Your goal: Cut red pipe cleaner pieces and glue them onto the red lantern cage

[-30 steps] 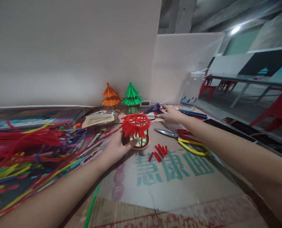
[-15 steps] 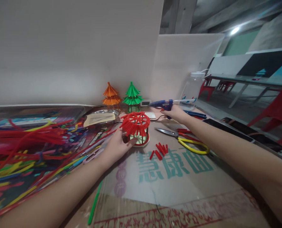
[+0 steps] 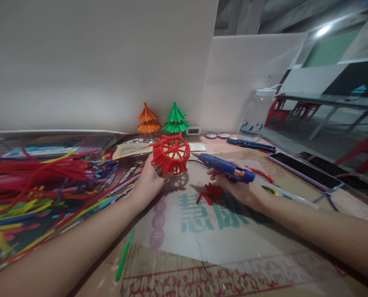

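My left hand (image 3: 151, 177) is closed on a small red pavilion model (image 3: 173, 153) made of pipe cleaners, lifted and tilted so its round spoked roof faces me. Its base is mostly hidden behind the roof. In my right hand (image 3: 233, 187) is a blue hot glue gun (image 3: 225, 167), with a clear glue stick (image 3: 295, 195) jutting from its back. The gun's nozzle points left and lies close to the roof's right rim; whether they touch I cannot tell. Short red pipe cleaner pieces (image 3: 209, 194) lie on the covered table between my hands.
Heaps of coloured pipe cleaners (image 3: 41, 185) fill the left side. Orange (image 3: 146, 119) and green (image 3: 175, 117) pavilion models stand at the back. Scissors (image 3: 269, 189) lie partly behind my right arm; pliers (image 3: 250, 144), a phone (image 3: 304, 170) and a bottle (image 3: 255, 115) are on the right.
My right hand has brought the glue gun from the back of the table down towards the model. My left hand has raised the red pavilion and tipped its roof towards me.
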`<state>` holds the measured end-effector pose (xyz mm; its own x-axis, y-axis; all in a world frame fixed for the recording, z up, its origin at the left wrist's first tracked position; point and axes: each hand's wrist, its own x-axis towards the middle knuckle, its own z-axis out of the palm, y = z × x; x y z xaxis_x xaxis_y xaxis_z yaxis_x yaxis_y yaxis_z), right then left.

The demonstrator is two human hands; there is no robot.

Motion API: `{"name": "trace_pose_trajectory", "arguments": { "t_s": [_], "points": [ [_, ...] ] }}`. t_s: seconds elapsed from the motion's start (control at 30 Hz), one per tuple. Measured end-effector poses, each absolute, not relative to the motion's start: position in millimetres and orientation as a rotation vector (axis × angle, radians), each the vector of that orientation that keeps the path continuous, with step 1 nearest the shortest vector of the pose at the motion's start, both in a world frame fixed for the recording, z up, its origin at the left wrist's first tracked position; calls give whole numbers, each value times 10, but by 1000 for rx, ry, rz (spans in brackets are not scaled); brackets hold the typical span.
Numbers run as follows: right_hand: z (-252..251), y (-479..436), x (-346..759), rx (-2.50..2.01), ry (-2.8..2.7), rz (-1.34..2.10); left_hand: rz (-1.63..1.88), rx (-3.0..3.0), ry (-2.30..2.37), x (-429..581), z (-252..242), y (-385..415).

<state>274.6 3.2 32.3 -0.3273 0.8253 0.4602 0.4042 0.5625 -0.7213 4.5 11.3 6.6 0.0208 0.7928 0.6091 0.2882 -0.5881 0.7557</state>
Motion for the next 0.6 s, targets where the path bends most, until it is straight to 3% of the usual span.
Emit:
{"name": "trace_pose_trajectory", "arguments": {
  "t_s": [0.2, 0.6],
  "points": [
    [334, -30, 2757, -1040, -1994, 514, 1610, 2038, 1217, 24, 74, 79],
    [288, -14, 2781, -1017, -2000, 667, 1615, 2017, 1192, 16, 44, 92]
  ]
}}
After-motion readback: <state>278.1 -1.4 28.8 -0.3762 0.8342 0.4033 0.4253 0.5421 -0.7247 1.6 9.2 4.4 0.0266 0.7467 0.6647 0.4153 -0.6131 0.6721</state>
